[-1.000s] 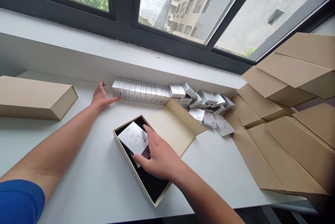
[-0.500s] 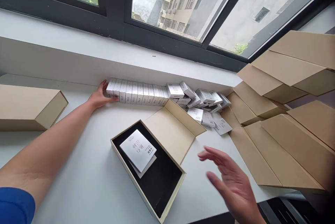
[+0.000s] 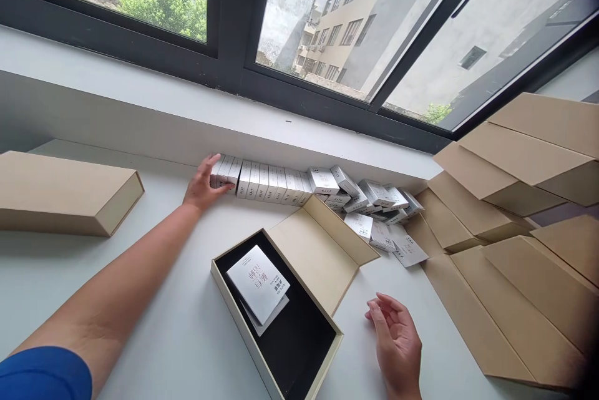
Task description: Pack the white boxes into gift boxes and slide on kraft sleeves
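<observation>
At the left end of a row of small white boxes [image 3: 276,185], my left hand [image 3: 204,186] is closed around several boxes [image 3: 228,170], thumb at the front and fingers behind. A narrow dark gap parts these from the rest of the row. My right hand [image 3: 399,341] hovers over the table with curled fingers, its thumb tip against the fingers and nothing visible inside. Between my hands lies an open gift box [image 3: 337,350] with a black inside and its lid [image 3: 316,250] folded back. Inside it, a silvery-white printed packet [image 3: 259,281] rests over a folded leaflet [image 3: 274,317].
More small white boxes [image 3: 377,194] lie in a loose heap right of the row. Tan cartons [image 3: 510,287] are stacked along the right side. Another tan box [image 3: 70,191] lies at the left. The window ledge [image 3: 281,128] bounds the white table [image 3: 159,331] at the back.
My left hand has slid the end boxes slightly apart from the row, opening a gap. My right hand has gone from spread fingers to curled ones. The view has shifted a little.
</observation>
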{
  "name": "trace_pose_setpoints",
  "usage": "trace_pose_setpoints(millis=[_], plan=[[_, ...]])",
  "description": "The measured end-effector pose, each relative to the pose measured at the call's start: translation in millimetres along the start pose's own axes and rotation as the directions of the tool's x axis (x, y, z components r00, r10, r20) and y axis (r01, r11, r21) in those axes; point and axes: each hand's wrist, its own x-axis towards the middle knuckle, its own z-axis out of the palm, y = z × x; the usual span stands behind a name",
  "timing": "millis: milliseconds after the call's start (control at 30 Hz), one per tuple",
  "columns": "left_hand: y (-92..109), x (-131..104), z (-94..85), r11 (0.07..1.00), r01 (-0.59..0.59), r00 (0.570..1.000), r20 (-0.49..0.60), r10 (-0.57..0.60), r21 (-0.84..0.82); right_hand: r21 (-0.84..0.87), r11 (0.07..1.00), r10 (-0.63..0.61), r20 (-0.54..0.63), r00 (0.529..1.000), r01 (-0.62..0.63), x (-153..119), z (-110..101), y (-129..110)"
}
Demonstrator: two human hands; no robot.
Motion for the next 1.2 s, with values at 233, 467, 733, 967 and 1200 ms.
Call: trace_pose_setpoints(millis=[233,467,733,967,1200], plan=[[-16,-6,-7.7,0.996,-0.022,0.995,-0.099,0.014,-0.083,0.018,1.000,-0.017,-0.016,1.000,0.018,0,-5,5],[-22,-25,-33.0,0.914,0.202,0.884,-0.336,-0.324,-0.352,0.069,0.997,-0.023,-0.037,0.999,0.026,3,-7,7],[77,-78,-74.1,0.661,0.195,0.941,-0.051,-0.334,-0.725,0.391,0.908,-0.123,-0.092,0.988,0.149,-7,-1,-35],[181,-156,-36.9,0.642,-0.731,0.672,-0.411,0.616,-0.231,0.610,0.792,-0.296,0.431,0.853,-0.033,-48,33,-137],[205,-205,-27.0,0.552,-0.833,0.531,-0.234,0.815,0.030,0.595,0.703,-0.209,0.697,0.686,-0.389,-63,66,-182]])
